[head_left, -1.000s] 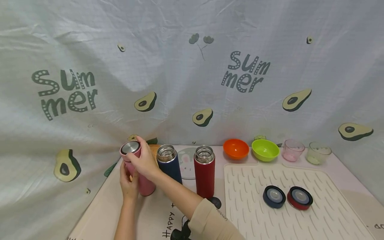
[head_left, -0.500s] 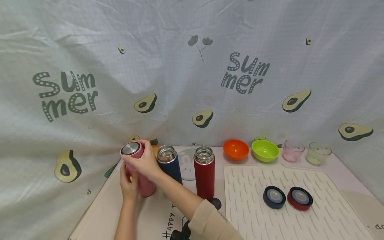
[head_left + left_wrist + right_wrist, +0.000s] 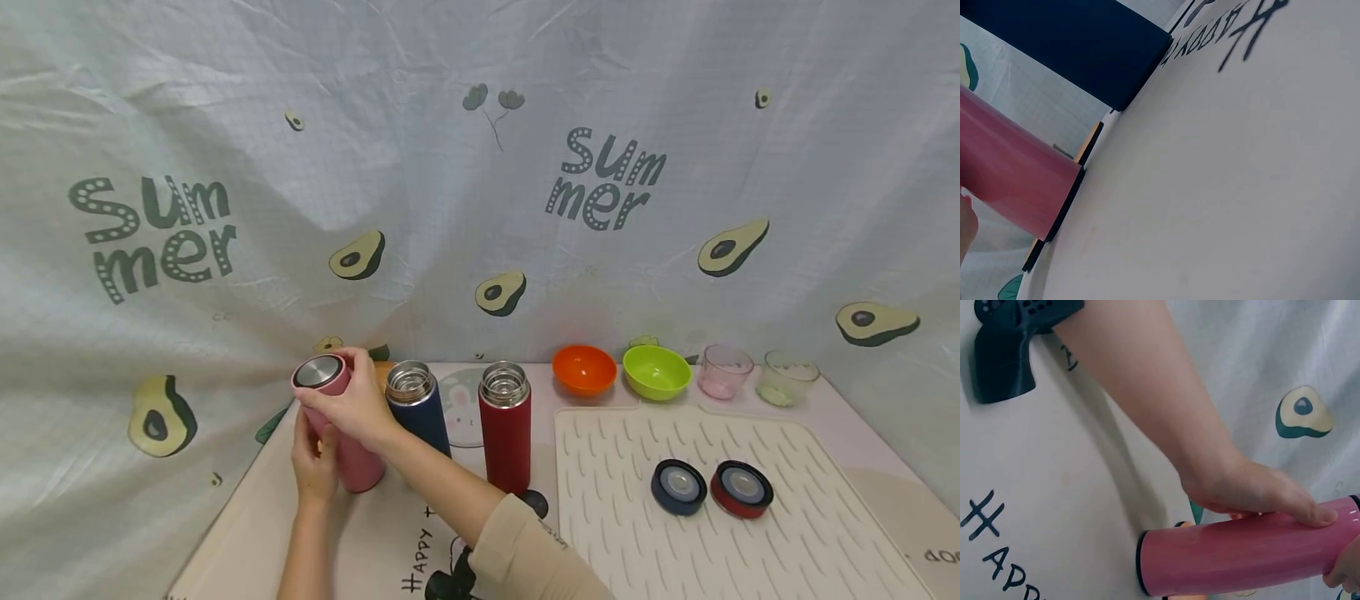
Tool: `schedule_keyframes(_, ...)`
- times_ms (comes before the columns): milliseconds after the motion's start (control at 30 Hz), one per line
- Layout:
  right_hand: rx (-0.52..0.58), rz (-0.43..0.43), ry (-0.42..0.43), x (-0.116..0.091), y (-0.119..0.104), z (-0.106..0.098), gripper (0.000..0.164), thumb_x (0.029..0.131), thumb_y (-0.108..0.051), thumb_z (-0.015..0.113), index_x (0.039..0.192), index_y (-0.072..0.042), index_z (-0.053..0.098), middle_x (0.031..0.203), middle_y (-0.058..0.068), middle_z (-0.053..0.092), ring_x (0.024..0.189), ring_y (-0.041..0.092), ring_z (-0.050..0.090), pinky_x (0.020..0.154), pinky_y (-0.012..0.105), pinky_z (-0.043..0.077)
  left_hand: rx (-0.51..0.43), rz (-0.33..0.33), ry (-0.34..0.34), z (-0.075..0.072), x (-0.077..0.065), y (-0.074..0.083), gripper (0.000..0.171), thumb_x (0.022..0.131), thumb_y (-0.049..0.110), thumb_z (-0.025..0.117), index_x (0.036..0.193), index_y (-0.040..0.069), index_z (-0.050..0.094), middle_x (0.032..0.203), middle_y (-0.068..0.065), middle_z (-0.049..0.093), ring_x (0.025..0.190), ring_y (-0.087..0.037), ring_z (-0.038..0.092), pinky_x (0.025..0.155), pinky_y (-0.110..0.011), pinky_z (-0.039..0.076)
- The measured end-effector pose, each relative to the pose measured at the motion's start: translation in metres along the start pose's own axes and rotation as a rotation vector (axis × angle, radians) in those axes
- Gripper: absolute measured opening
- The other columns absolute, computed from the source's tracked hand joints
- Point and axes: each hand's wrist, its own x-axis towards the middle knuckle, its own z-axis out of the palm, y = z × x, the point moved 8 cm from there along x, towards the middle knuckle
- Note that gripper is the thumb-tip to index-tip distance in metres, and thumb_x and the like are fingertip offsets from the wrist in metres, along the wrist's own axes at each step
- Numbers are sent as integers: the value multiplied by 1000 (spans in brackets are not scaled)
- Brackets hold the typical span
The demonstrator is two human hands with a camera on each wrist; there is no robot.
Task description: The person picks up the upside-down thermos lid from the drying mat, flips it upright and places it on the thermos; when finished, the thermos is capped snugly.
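In the frame's lower left, our left hand [image 3: 315, 471] gripped the pink bottle [image 3: 362, 463] by its body while our right hand [image 3: 356, 403] held its steel-topped cap [image 3: 318, 372]. We judged steady lower support and even pressure around the cap best against slipping.

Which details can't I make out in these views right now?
Head view: the base of the blue bottle, behind the right forearm.
Head view: the seam under the lid of the pink bottle, covered by the right hand.
Head view: print on the sleeve, too small to read.
Left wrist view: the pink bottle's top, cut off by the left edge.
Right wrist view: most of the right hand, cut off by the right edge.
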Motion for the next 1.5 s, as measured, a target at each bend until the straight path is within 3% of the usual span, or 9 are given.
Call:
schedule_keyframes(167,-4,23,-19,-4,3,3,65,80,-25,67,136,-15,36,123,-6,45,103,5,48,84,21,43,-19,14,-14,3,-4,25,49,95,13,49,133,-12,31,119,25,43,103,7,45,85,-6,36)
schedule_keyframes(333,37,-14,-77,-4,1,6,62,81,-21,68,135,-13,38,120,-5,48,102,5,50,82,19,44,-13,2,-2,0,-4,22,49,95,13,48,135,-10,31,118,24,44,102,5,45,84,-6,36)
schedule_keyframes(500,-14,-27,-24,2,-1,1,64,76,-24,75,126,-14,37,115,-7,44,101,5,46,79,19,45,-49,24,-10,3,3,24,51,95,17,50,134,-10,32,117,22,46,101,3,46,83,-7,37)
schedule_keyframes(600,-44,-8,-16,3,-1,-2,65,77,-27,72,129,-16,36,117,-6,41,102,6,45,81,20,44,-64,16,-25,7,4,24,54,94,19,51,135,-10,31,117,20,46,100,2,46,83,-8,37)
schedule_keyframes(733,11,2,-73,8,-4,-3,65,81,-24,65,137,-13,33,122,-3,45,102,6,47,84,21,43,-72,-14,-36,13,10,23,58,94,23,52,137,-7,30,121,15,46,102,0,45,85,-10,38)
schedule_keyframes(833,73,-1,-94,11,-4,-4,63,81,-20,67,135,-12,35,120,-2,48,101,6,49,83,21,44,-90,-31,-40,15,13,21,59,94,25,51,139,-5,29,125,11,45,107,-1,45,89,-12,37)
schedule_keyframes(1033,27,13,-67,7,4,1,65,76,-26,74,127,-16,35,116,-6,43,102,5,46,80,20,45,-93,-26,-14,6,5,18,66,91,35,55,136,-8,32,119,16,49,103,-2,48,87,-12,38)
schedule_keyframes(1233,98,36,-114,1,7,6,61,81,-19,66,133,-12,36,119,-3,46,100,5,48,82,20,43,-104,-58,-9,3,-1,17,68,89,36,57,136,-7,33,119,15,49,103,-3,48,88,-14,38)
schedule_keyframes(1500,90,28,-106,11,7,0,62,79,-22,72,128,-14,36,116,-4,46,100,5,48,79,19,45,-161,-8,4,10,9,15,76,86,43,59,133,-11,34,119,10,51,103,-6,49,87,-16,39)
